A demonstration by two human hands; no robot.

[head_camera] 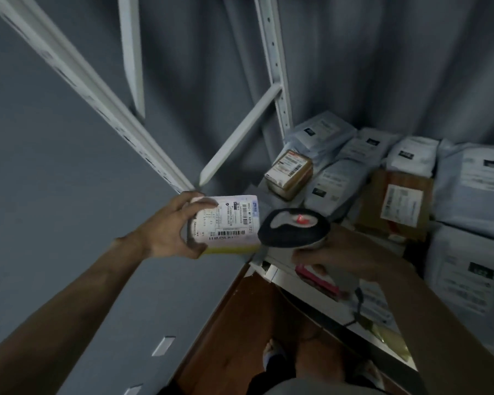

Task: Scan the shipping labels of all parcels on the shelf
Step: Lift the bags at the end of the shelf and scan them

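Observation:
My left hand (171, 226) grips a small white and yellow box (226, 225) by its left end, in front of the shelf, with its shipping label and barcode facing up. My right hand (351, 252) holds a black and grey barcode scanner (293, 228) by the handle. The scanner's head sits just right of the box, with a red light glowing on top. On the shelf (285, 276) lie more parcels: a small brown box (290, 172), a flat cardboard parcel (397, 203) and several grey mailer bags (334, 181), labels facing up.
White shelf uprights (274, 67) and a diagonal brace (240, 138) stand left of the parcels, against a grey curtain. A pink item (315, 280) lies on the shelf edge under my right hand. The scanner cable (360, 306) hangs down. Brown floor and my feet show below.

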